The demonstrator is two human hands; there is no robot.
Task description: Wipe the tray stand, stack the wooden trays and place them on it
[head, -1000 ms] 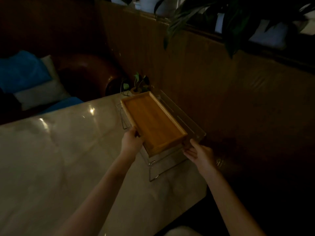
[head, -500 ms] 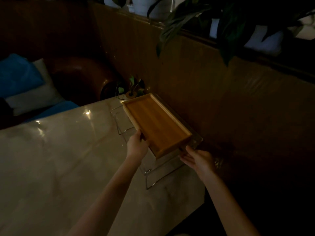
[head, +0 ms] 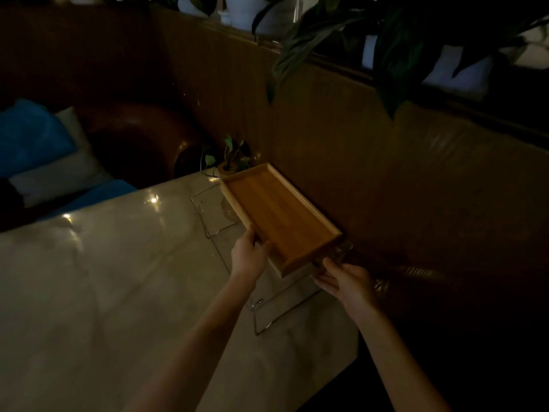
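Observation:
A wooden tray [head: 279,215] with a raised rim lies on top of a clear tray stand [head: 214,209] with thin metal legs, at the table's far right side. Whether more trays are stacked under it I cannot tell. My left hand [head: 248,257] grips the tray's near left rim, thumb over the edge. My right hand [head: 344,281] holds the tray's near right corner from below, beside the stand's edge. The tray sits slanted, its far end pointing toward the wall.
The pale glossy table [head: 104,292] spreads to the left. A small potted plant [head: 230,162] stands just behind the tray. A brown padded wall [head: 386,173] runs close on the right, with leaves [head: 297,49] hanging above. Blue and white cushions [head: 38,156] lie at far left.
The tray has slid a little farther toward the wall on the stand, with both hands following it. My grip on both near corners stays the same.

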